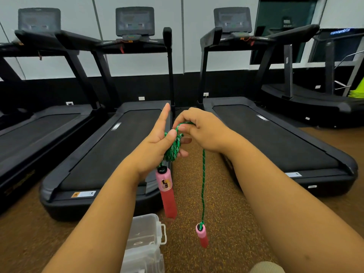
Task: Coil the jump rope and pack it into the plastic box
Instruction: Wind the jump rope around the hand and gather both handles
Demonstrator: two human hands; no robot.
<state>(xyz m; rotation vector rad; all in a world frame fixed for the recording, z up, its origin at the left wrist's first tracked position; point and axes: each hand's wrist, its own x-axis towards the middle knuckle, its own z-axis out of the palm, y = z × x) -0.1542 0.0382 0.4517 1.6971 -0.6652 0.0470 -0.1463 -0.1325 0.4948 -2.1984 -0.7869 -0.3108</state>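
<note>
Winding a green-and-black braided jump rope [173, 149] into a bundle around the left hand [157, 141], thumb pressing the turns down, index finger pointing up, other fingers behind the coil. Pinching the free strand at its bend with the right hand [201, 131], fingertips closed on the cord just above the bundle. Dangling below: one pink foam-sleeved plastic handle [167, 191] hanging right under the coil, and a second pink handle [202, 234] swinging at the strand's end, near the floor.

Judging the cord soft, limp and light, likely springing loose unless kept pinched; the rigid handles being the only heavy ends, best gripped last and tucked alongside the bundle. Waiting low at centre: a clear plastic box with a latch [146, 236], resting on speckled brown rubber flooring [222, 194]. Facing a row of black treadmills [110, 150] along a white wall.
</note>
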